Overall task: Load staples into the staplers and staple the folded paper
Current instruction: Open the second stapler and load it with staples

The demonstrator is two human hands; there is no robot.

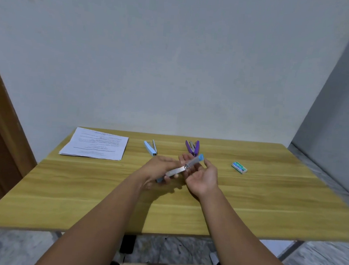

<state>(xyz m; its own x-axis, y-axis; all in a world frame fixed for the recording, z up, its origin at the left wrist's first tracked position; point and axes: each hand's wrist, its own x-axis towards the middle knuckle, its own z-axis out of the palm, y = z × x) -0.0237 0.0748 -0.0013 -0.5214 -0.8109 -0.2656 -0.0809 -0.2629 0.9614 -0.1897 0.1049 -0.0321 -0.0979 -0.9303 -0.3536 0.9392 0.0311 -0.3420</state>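
Both hands, left hand [158, 168] and right hand [202, 177], grip an opened blue stapler [182, 168] above the bench [247, 201]; keeping it level should help staples seat.

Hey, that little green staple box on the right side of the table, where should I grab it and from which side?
Pinch the staple box across its two long sides, coming straight down from above. It lies flat and slightly angled on the table, with open space around it and nearest the right hand.
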